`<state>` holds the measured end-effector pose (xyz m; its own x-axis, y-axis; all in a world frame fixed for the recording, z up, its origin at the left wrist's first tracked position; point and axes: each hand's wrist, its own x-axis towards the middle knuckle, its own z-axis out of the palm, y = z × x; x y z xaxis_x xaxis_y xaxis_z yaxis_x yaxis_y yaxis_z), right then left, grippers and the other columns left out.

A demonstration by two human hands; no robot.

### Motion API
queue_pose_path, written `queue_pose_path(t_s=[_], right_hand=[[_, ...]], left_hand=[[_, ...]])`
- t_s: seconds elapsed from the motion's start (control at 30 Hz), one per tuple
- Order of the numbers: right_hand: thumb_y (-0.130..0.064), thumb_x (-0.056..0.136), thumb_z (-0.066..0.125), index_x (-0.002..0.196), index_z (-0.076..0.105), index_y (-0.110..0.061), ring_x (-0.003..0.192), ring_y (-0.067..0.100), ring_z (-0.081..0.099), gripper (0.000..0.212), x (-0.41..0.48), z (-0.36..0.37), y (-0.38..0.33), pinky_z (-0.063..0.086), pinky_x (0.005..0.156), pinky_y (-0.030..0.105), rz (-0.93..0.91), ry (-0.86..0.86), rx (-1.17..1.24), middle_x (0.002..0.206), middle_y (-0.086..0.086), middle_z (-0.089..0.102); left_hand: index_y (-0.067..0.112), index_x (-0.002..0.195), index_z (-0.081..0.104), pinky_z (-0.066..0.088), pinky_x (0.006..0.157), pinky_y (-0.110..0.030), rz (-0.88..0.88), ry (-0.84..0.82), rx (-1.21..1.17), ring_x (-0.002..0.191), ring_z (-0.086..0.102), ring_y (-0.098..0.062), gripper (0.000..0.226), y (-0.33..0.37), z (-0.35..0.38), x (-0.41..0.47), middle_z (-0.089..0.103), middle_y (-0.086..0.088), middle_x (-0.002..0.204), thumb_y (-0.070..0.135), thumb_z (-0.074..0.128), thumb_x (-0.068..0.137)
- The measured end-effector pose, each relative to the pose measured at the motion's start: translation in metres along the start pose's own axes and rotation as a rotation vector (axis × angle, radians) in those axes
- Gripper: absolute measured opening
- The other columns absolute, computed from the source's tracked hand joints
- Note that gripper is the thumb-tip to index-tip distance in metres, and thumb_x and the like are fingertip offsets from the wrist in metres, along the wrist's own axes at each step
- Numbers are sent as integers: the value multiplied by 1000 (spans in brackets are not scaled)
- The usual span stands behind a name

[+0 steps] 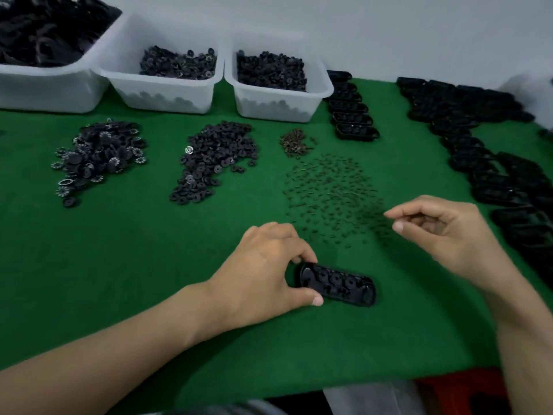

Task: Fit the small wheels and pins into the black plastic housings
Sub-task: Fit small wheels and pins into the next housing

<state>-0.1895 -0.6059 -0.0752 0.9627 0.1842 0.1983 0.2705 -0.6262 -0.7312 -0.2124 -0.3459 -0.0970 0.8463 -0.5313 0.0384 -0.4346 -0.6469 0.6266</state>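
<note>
A black oblong plastic housing (339,284) lies on the green felt near the front, with wheels seated inside it. My left hand (263,274) grips its left end between thumb and fingers. My right hand (443,232) hovers to the right above the scattered small dark pins (329,196), with index finger and thumb nearly pinched; blur hides whether a pin is between them. Two loose heaps of black wheels lie further back: toothed wheels (95,157) at the left, flat round wheels (215,160) in the middle.
Three translucent tubs (167,91) of black parts line the back edge. A small pile of brown screws (296,143) sits beside a row of housings (350,115). Many more housings (484,157) are stacked along the right side. The table's front edge (299,393) is close.
</note>
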Motion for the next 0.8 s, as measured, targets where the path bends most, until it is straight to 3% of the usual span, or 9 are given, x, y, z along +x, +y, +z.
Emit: queue_pose_path(t_s=[0.07,0.2,0.47,0.7,0.8], right_hand=[[-1,76,69,81,69,-25,65,20,56,25,-5,-10,7,48,60,23,34,2,-39,78,4,65],[-4,72,74,70,68,-25,55,6,51,23,-10,-19,15,41,50,10,91,-45,-141,68,-5,63],[-10,76,73,72,69,-25,59,7,53,16,-1,-9,15,44,55,12,14,-186,-200,69,-9,64],[-10,75,74,72,69,-25,65,-5,53,16,3,-8,17,39,58,6,-39,-259,-293,70,-14,60],[-8,77,71,71,65,-24,66,0,53,18,-2,-8,13,39,58,8,-71,-237,-295,71,-14,58]], left_hand=[[34,95,59,24,88,-20,-11,19,9,91,41,-2,39,12,12,7,48,17,90,57,68,65],[35,96,56,22,86,-20,-45,83,1,91,40,-2,40,29,30,14,46,19,89,58,66,65],[35,100,57,26,86,-19,-108,147,-45,92,38,8,51,32,38,16,46,23,88,64,59,58],[33,94,59,31,88,-22,-121,157,-54,90,40,4,50,33,39,16,48,20,88,66,58,56],[33,94,60,31,88,-23,-113,155,-40,89,41,3,50,33,39,16,47,20,87,66,58,56]])
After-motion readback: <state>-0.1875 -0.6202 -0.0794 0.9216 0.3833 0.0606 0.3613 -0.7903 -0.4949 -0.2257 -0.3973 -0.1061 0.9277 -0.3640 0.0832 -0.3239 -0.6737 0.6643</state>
